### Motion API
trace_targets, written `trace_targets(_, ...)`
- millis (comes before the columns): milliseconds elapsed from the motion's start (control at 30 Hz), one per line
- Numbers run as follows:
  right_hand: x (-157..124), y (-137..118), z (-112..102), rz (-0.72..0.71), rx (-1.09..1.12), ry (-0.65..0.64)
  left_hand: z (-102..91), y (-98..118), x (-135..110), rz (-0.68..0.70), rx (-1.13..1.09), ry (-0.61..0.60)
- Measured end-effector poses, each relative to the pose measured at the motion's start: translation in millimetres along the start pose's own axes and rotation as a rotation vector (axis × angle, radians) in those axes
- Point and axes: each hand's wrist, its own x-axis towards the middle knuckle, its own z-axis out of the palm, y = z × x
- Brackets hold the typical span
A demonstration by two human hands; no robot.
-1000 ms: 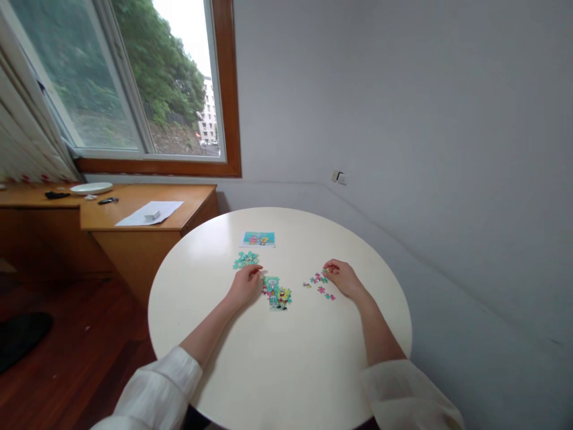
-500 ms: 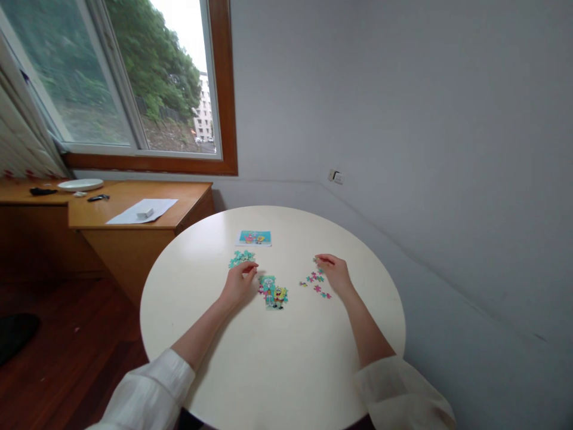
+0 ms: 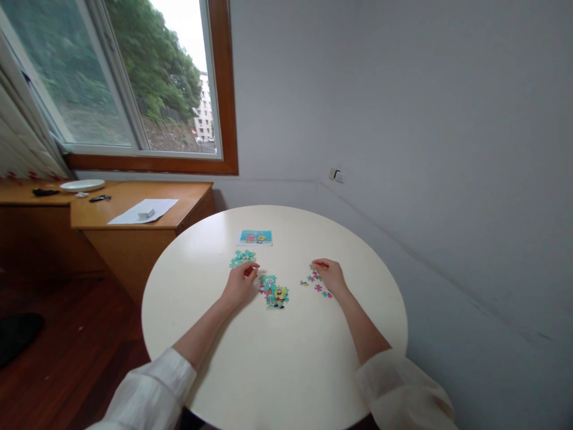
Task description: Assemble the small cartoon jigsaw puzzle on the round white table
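My right hand (image 3: 331,275) pinches a small jigsaw piece (image 3: 312,265) at its fingertips, above several loose pink and green pieces (image 3: 318,288) on the right. My left hand (image 3: 242,282) is closed, thumb near the curled fingers, just left of the partly joined jigsaw (image 3: 274,292); whatever is between its fingertips is too small to make out. The joined part shows a teal figure and a yellow square one. A heap of teal pieces (image 3: 242,258) lies just beyond my left hand. Farther back is the picture card (image 3: 255,237) with cartoon characters.
Everything lies on a round white table (image 3: 268,370). A wooden desk (image 3: 192,209) at the left carries a paper sheet (image 3: 129,214) with a small white box, and a white plate (image 3: 83,186). The wall (image 3: 403,149) stands close on the right.
My right hand has moved slightly left with the jigsaw piece at its fingertips. My left hand has stayed almost in place. The whole view has shifted a little.
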Motion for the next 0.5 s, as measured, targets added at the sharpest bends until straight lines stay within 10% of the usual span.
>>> trace_targets(500,-4.2,-3.3,6.8,-0.14,-0.336,0.035,2.3,-2.0,-0.7,-0.022,-0.008,-0.037)
